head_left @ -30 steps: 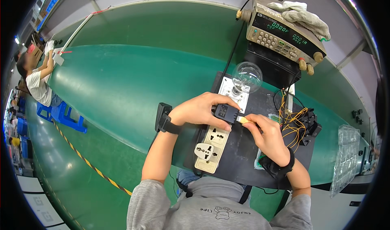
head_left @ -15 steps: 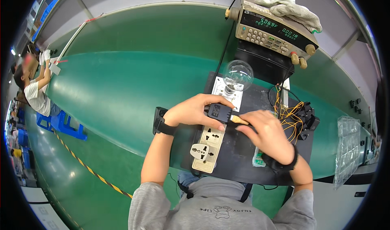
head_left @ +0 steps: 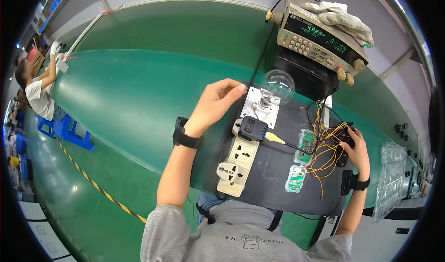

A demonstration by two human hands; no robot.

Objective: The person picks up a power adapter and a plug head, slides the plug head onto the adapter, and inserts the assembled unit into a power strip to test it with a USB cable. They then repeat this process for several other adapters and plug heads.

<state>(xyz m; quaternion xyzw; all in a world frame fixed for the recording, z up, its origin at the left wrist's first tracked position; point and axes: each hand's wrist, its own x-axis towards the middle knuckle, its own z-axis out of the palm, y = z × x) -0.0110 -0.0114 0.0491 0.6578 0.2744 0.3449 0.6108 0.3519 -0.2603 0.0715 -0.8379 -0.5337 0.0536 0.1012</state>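
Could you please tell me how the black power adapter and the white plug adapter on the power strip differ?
The black power adapter is boxy; the white plug adapter is rounded.
The black power adapter has a cream cable connector in its side; the white plug adapter's visible socket holes are unused.
The black power adapter sits farther from the person than the white plug adapter.
Both are on the power strip.

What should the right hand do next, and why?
Maybe the right hand should gently pull one block from the heap of black blocks, because its fingers are right there. Going slowly seems wise, since thin yellow wires lie tangled beside them. The black adapter on the power strip already has a yellow plug in it.
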